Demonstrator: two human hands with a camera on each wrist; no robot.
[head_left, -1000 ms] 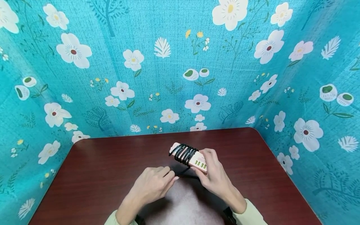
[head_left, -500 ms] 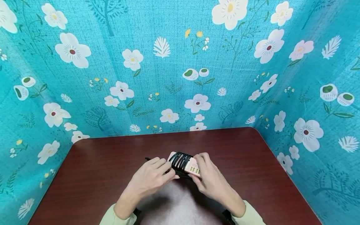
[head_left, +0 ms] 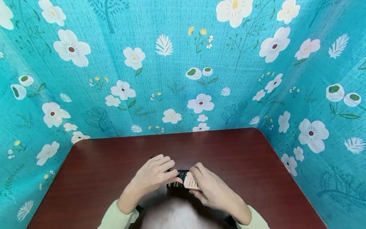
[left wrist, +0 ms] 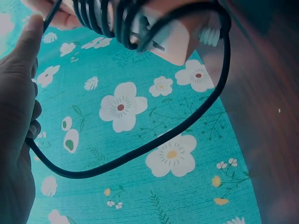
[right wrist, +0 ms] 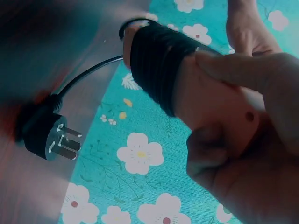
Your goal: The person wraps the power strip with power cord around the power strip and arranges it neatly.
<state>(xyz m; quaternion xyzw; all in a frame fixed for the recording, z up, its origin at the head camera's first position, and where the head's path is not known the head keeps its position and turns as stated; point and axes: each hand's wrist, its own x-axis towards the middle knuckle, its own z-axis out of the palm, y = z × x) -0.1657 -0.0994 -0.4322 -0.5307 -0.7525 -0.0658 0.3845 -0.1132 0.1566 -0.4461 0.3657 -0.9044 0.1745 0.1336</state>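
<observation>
My right hand (head_left: 213, 189) grips one end of a pale pink power strip (head_left: 191, 181) with a row of USB ports. Several turns of black cord (head_left: 180, 175) are wound round its other end. Close against the coils in the head view, my left hand (head_left: 154, 173) holds the cord between curled fingers. A slack loop of cord (left wrist: 140, 150) runs from that hand to the strip's end in the left wrist view. In the right wrist view, a black three-pin plug (right wrist: 46, 135) hangs on a length of cord, and my thumb lies along the strip (right wrist: 215, 100).
Beneath the hands is a dark red-brown table (head_left: 120, 152). A turquoise flowered cloth (head_left: 171, 79) rises behind it and along both sides. A pale patch (head_left: 174, 213) shows at the table's near edge, between the forearms.
The strip has come down towards me and turned more level in my right hand. My left hand has moved slightly up and now overlaps the coiled end, which was in plain view before.
</observation>
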